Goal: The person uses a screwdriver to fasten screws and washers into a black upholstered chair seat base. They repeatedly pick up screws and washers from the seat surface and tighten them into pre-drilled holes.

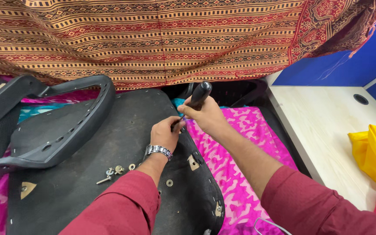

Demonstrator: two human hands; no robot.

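Several loose silver bolts and washers [114,171] already lie near the black fabric-covered seat base's [101,143] middle; my right hand [205,116] grips the black-handled screwdriver [199,96], my left hand [165,134] pinching its tip at the base's right edge.

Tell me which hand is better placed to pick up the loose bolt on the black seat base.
Left, probably. The left hand rests on the seat base, and the bolt lies just beside its wrist. The right hand grips the screwdriver.
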